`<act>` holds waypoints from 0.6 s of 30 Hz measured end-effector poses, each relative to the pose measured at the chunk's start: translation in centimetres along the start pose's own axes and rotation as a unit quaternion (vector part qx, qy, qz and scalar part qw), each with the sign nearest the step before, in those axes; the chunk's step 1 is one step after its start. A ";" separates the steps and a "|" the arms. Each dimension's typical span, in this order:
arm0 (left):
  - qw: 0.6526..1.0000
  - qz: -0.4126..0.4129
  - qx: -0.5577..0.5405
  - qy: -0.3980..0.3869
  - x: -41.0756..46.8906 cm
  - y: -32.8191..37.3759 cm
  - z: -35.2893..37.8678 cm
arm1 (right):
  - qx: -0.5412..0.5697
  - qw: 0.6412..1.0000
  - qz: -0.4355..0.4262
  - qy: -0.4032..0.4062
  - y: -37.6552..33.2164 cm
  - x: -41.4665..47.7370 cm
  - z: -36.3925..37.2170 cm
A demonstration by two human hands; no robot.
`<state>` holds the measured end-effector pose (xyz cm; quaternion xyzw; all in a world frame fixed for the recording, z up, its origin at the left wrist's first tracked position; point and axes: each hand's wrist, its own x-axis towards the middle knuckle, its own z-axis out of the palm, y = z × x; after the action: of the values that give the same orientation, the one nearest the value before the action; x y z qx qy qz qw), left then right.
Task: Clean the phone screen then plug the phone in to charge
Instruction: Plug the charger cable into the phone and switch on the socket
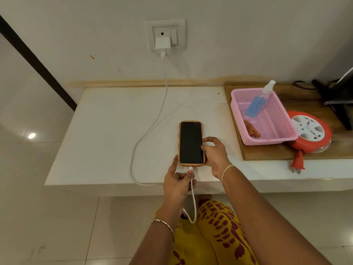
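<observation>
A: What is closest to us?
B: Two bare arms reach out over a yellow dress (215, 236) with dark red marks. The left hand (177, 183) is pinched shut on the white cable (193, 199), right at the plug end.

A: Where does that end go?
B: It sits at the bottom edge of the phone (191, 143). I cannot tell if it is all the way in.

A: And the other hand?
B: The right hand (214, 153) holds the phone's right side, fingers curled on the edge.

A: Where is the phone?
B: It lies flat on the white worktop (107, 131), near the front edge. The screen faces up and is dark. It has an orange case.

A: What is farther back?
B: To the right, a wooden board (271, 152) holds a pink basket (277, 119). A spray bottle (257, 100) with blue liquid leans in it, and an orange cloth (252, 130) lies on the bottom. Just beside the basket is a round red cord reel (309, 136).

A: And at the very back?
B: The cable loops across the worktop and up the wall to a white charger (162, 45), which is in the socket (165, 34).
</observation>
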<state>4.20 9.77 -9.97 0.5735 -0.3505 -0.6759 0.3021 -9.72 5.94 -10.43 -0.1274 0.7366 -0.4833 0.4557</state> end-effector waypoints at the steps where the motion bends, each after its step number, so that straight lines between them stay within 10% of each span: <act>1: 1.000 -0.001 0.000 0.002 0.0 0.0 0.0 | -0.002 1.000 -0.001 0.000 0.0 0.0 0.0; 18: 1.000 -0.010 -0.007 0.007 0.4 -0.2 0.2 | -0.013 1.000 -0.006 -0.010 0.0 0.0 -0.2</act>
<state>3.94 9.57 -10.33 0.5793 -0.3379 -0.6775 0.3019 -9.91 6.06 -10.36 -0.1427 0.7374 -0.4754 0.4581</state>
